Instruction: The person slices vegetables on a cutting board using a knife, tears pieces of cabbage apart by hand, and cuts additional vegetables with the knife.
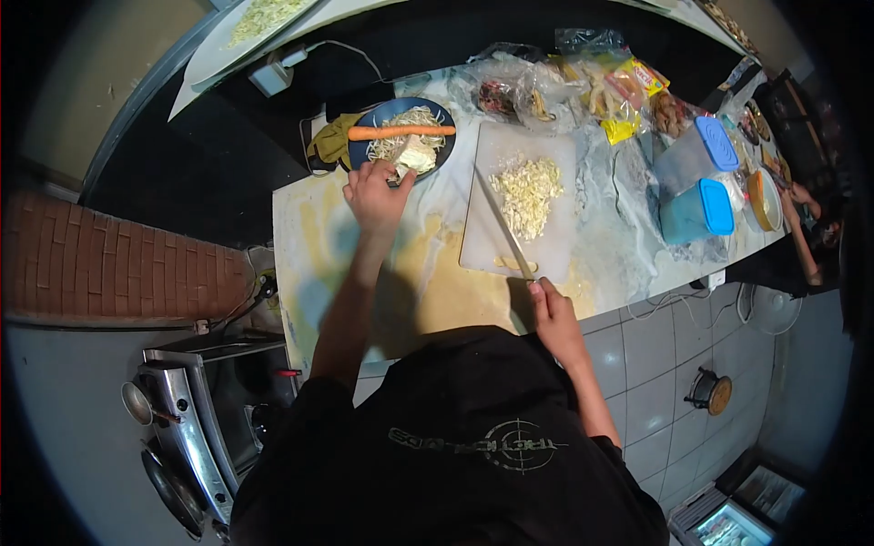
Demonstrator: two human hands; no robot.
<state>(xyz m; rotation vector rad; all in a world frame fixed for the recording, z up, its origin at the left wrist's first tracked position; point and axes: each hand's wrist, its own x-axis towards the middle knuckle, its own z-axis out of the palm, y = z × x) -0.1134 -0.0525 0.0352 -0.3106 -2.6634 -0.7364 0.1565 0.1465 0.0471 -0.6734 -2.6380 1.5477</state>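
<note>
My left hand (376, 194) is at the near edge of a dark blue plate (361, 153), its fingers closed on a pale cabbage piece (416, 156). Bean sprouts (421, 116) lie on that plate, with a whole orange carrot (401, 133) across them. In my right hand (552, 312) is the handle of a long knife (503, 221); its blade rests over the left part of a white cutting board (485, 146). A heap of chopped pale pieces (525, 196) sits on the board, right of the blade.
Plastic bags of food (537, 91) lie behind the board. Two blue-lidded containers (696, 214) stand to the right. Another person's hands (801, 198) show at the far right. A green cloth (333, 142) is left of the plate, and a stove (187, 428) stands at lower left.
</note>
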